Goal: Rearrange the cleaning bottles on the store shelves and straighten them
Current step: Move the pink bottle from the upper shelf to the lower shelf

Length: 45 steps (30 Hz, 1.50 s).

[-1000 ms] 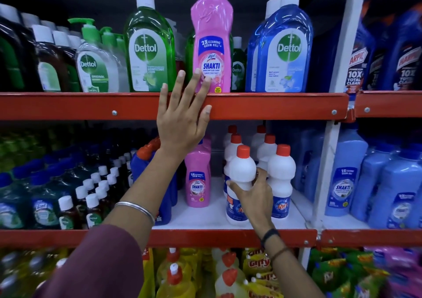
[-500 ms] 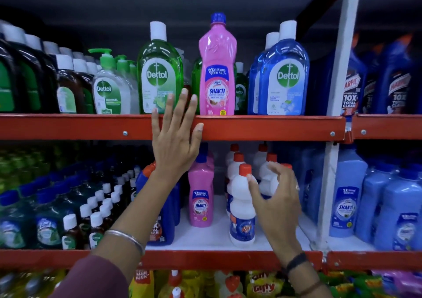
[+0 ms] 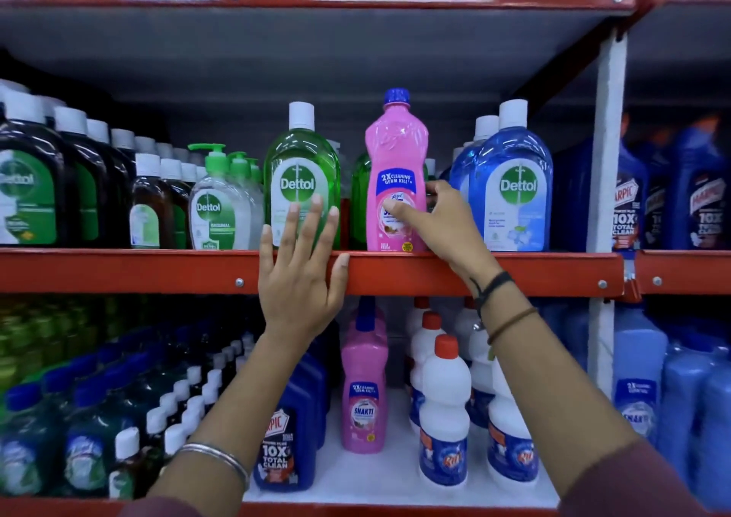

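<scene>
Up from the lower shelf, the right hand (image 3: 433, 219) now grips the upright pink plastic bottle (image 3: 396, 172) at frame centre — nearer than the left hand (image 3: 300, 275), spread flat on the red shelf edge (image 3: 158, 271).

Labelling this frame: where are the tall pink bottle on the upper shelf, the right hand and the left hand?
tall pink bottle (image 3: 396, 148): head view, upper body.
right hand (image 3: 437, 221): head view, back of hand.
left hand (image 3: 300, 285): head view, back of hand.

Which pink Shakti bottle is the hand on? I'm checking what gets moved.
The tall pink plastic Shakti bottle on the upper red shelf, gripped by the right hand between two Dettol bottles. The other pink bottle stands untouched below.
</scene>
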Tool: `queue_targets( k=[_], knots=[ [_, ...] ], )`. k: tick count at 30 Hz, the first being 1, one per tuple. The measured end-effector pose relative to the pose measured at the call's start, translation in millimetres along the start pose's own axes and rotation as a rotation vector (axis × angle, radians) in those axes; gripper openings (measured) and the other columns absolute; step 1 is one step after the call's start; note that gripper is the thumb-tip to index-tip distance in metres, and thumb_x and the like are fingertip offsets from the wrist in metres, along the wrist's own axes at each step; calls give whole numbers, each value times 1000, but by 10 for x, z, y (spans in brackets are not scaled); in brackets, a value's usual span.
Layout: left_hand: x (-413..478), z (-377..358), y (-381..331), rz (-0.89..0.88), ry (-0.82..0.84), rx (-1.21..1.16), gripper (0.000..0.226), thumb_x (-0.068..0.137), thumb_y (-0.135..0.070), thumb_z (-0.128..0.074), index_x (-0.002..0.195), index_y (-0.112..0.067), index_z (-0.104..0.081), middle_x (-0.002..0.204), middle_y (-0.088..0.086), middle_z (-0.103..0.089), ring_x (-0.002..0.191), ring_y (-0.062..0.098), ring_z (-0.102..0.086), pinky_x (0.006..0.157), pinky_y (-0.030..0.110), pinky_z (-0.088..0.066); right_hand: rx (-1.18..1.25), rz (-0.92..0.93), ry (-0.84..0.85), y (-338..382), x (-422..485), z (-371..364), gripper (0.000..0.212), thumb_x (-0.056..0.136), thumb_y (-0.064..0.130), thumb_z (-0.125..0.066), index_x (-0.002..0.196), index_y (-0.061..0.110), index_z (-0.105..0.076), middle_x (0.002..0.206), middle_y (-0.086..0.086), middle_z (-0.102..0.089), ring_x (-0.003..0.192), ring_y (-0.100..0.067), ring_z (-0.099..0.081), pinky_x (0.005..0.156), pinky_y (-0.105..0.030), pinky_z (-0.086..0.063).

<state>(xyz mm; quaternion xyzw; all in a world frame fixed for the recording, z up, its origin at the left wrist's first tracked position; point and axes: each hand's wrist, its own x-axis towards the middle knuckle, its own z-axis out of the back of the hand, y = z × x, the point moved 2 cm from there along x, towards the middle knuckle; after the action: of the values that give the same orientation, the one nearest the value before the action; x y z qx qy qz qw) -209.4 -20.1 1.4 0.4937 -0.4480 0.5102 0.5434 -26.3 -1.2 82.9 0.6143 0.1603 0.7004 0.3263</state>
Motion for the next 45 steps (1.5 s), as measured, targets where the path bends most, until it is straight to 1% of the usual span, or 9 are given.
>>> queue_targets(
  k=[3, 6, 11, 14, 18, 24, 30, 38, 45],
  knots=[
    [4, -4, 5, 2, -14, 0, 55, 98, -44, -26, 147, -20, -36, 156, 2, -31, 145, 23, -26, 118, 47, -14, 76, 13, -71, -22, -25, 17, 53, 70, 32, -79, 112, 10, -56, 95, 1, -67, 73, 2, -63, 54, -8, -49],
    [4, -5, 3, -3, -22, -8, 56, 97, -44, -28, 147, -20, -36, 156, 2, -32, 144, 23, -27, 118, 46, -13, 141, 26, -183, -7, -128, 36, 57, 67, 32, -80, 115, 12, -54, 100, 0, -66, 80, 0, -63, 60, -10, -50],
    [-4, 12, 13, -3, -14, -13, 57, 98, -45, -26, 148, -20, -34, 156, 2, -30, 144, 23, -27, 117, 47, -14, 189, 121, -402, 221, -355, 194, 55, 67, 27, -80, 114, 15, -53, 89, 17, -60, 79, 4, -59, 60, -2, -44],
    [-17, 17, 4, 1, -4, -19, 57, 98, -45, -25, 148, -20, -33, 157, 2, -29, 144, 23, -27, 117, 48, -15, 219, 153, -468, 342, -514, 320, 55, 67, 30, -81, 113, 16, -54, 96, 10, -65, 87, -5, -64, 66, -7, -48],
    [-65, 13, 13, -2, 25, -18, 57, 98, -45, -25, 150, -20, -29, 157, 2, -28, 145, 23, -24, 117, 48, -15, 279, 127, -374, 386, -801, 432, 57, 65, 34, -80, 114, 16, -56, 105, 1, -69, 92, -10, -68, 69, -16, -53],
    [-220, 47, 111, -10, 29, -40, 54, 99, -41, -29, 149, -19, -31, 156, 3, -32, 143, 24, -30, 116, 45, -18, 368, -13, -205, 25, -1343, 322, 53, 57, 28, -79, 105, 18, -60, 97, 3, -72, 85, -11, -71, 70, -22, -56],
    [-226, 20, 143, -29, 2, -50, 53, 100, -41, -30, 149, -20, -31, 155, 3, -34, 142, 24, -31, 115, 43, -18, 353, -138, -128, -575, -1824, -71, 59, 56, 28, -78, 110, 13, -59, 99, 0, -71, 84, -9, -70, 66, -18, -55],
    [-230, -62, 187, -78, -83, -40, 50, 102, -40, -27, 147, -20, -35, 152, 6, -38, 140, 25, -36, 114, 43, -22, 277, -315, -50, -1328, -2200, -646, 52, 69, 21, -79, 116, 20, -57, 107, 1, -70, 92, -10, -69, 77, -27, -59],
    [-234, -108, 204, -93, -148, -34, 50, 102, -41, -27, 146, -20, -38, 150, 5, -42, 138, 24, -39, 113, 42, -24, 209, -344, 27, -1697, -2161, -913, 45, 74, 15, -75, 110, 29, -53, 104, 6, -67, 94, -8, -67, 72, -19, -56]
  ],
)
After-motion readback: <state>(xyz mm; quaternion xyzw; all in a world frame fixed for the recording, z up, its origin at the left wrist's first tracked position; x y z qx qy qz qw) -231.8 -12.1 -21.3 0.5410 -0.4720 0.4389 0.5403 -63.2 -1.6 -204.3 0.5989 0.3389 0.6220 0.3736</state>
